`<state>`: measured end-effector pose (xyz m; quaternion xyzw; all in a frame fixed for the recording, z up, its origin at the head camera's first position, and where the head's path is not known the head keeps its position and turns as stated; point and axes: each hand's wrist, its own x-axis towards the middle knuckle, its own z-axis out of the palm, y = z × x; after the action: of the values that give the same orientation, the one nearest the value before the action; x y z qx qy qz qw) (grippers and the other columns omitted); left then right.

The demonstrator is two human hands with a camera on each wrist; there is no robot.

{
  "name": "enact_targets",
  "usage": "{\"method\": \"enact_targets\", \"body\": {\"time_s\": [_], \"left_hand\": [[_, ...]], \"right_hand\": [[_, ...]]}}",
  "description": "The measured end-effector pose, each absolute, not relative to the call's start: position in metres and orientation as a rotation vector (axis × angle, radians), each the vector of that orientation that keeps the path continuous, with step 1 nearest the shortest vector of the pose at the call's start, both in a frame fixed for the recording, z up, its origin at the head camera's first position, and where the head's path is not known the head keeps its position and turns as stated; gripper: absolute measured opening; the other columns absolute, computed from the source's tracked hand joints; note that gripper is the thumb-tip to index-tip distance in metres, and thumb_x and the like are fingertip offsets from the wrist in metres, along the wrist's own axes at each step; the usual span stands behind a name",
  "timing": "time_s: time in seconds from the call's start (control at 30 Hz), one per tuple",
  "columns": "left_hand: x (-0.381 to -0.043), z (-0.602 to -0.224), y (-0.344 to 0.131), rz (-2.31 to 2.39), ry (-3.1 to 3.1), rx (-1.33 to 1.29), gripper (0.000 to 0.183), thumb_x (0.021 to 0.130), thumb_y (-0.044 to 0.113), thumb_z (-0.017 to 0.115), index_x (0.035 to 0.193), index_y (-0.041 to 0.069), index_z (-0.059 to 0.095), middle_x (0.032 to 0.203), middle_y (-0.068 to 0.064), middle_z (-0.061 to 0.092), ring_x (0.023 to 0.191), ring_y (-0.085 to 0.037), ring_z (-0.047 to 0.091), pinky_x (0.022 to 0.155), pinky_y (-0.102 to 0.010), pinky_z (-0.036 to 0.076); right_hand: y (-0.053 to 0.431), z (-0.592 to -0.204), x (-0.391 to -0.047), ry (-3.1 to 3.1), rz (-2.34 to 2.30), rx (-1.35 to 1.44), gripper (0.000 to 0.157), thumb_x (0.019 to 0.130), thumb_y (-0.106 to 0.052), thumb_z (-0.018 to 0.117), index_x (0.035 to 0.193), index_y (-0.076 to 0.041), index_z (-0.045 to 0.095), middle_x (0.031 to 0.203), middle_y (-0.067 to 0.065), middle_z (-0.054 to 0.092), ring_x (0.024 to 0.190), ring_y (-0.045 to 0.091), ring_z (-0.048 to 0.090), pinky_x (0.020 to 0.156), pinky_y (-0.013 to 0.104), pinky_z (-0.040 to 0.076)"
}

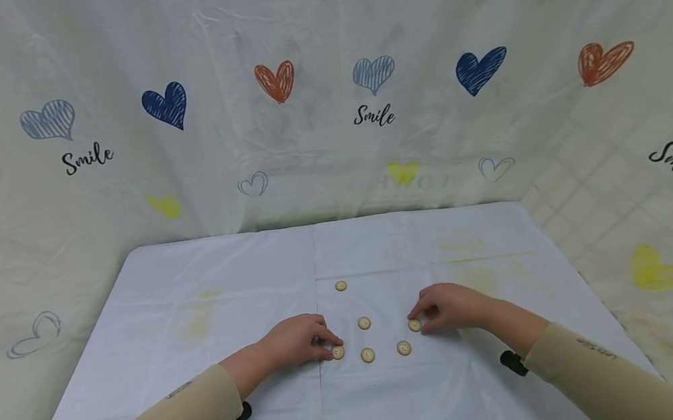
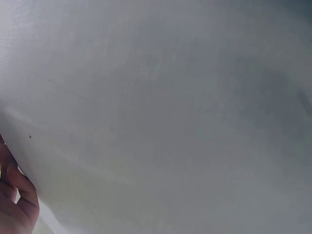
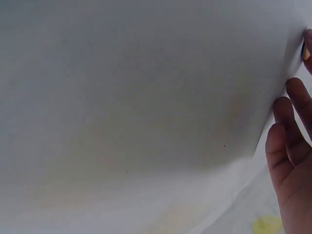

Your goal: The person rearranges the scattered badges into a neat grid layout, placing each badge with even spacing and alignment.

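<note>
My left hand [image 1: 297, 340] pinches a light wooden button [image 1: 338, 352] between thumb and fingertip, low over the white-covered table. To the right, my right hand [image 1: 454, 307] holds another wooden button [image 1: 414, 325] with thumb and finger. Between the hands lie a middle button [image 1: 364, 323], a near button [image 1: 367, 355] and one close to the right hand, a lower right button [image 1: 404, 348]. Farther back sits a lone button [image 1: 340, 286]. In the left wrist view only part of the hand [image 2: 19, 202] shows, without its button. A sliver of button [image 3: 306, 52] appears at the right wrist view's edge.
The white cloth [image 1: 244, 266] on the table has a fold crease and faint yellow stains. Behind it hangs a pale curtain [image 1: 331, 150] printed with hearts and "Smile". A dark wrist strap [image 1: 242, 415] shows below the left sleeve, another strap [image 1: 513, 363] by the right.
</note>
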<state>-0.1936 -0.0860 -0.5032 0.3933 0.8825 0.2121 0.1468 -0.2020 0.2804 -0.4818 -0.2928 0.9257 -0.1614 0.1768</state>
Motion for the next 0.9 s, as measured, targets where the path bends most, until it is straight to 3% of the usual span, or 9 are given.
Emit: {"method": "enact_targets", "body": {"time_s": [0.9], "left_hand": [[-0.1922, -0.5016, -0.0844, 0.602, 2.544, 1.128, 0.025, 0.085, 0.030, 0.079, 0.110, 0.032, 0.078, 0.086, 0.019, 0.056, 0.076, 0.003, 0.049, 0.068, -0.019, 0.041]], "right_hand": [[0.2804, -0.4804, -0.1976, 2.688, -0.376, -1.021, 0.017, 0.083, -0.026, 0.078, 0.100, -0.026, 0.078, 0.080, -0.017, 0.053, 0.073, 0.000, 0.046, 0.069, 0.025, 0.043]]}}
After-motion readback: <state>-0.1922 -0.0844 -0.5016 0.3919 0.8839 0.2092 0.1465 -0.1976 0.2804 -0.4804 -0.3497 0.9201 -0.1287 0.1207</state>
